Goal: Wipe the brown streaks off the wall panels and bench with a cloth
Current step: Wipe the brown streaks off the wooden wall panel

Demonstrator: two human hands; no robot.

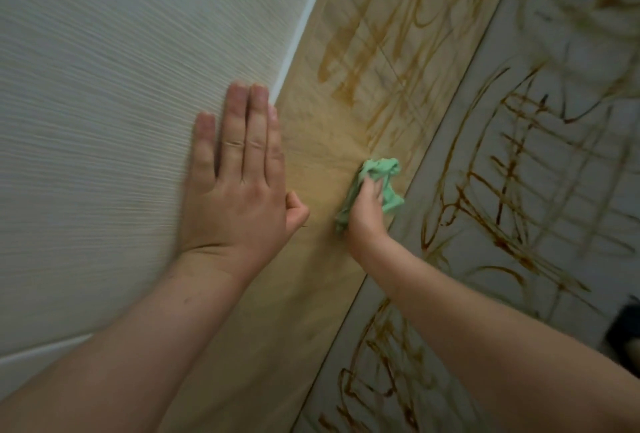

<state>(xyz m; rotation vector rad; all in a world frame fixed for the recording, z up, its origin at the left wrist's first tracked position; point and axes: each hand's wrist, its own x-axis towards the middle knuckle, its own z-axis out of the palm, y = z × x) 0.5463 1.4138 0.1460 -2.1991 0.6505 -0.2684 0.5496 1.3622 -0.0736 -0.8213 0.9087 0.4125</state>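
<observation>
Right hand: clutches green cloth.
Brown streaks: just beyond cloth, running lengthwise away.
Left hand: flat, empty, farther off.

One head-worn wide view, tilted and perhaps motion-blurred, looks forward and down, close against the wall panels.

At about four o'clock, hard against the frame's edge, I see a dark shape — too blurred for me to say what it is. A narrow white strip runs from twelve o'clock down toward the centre. I pick out a second white strip at eight o'clock — it slants along the lower left edge.
</observation>
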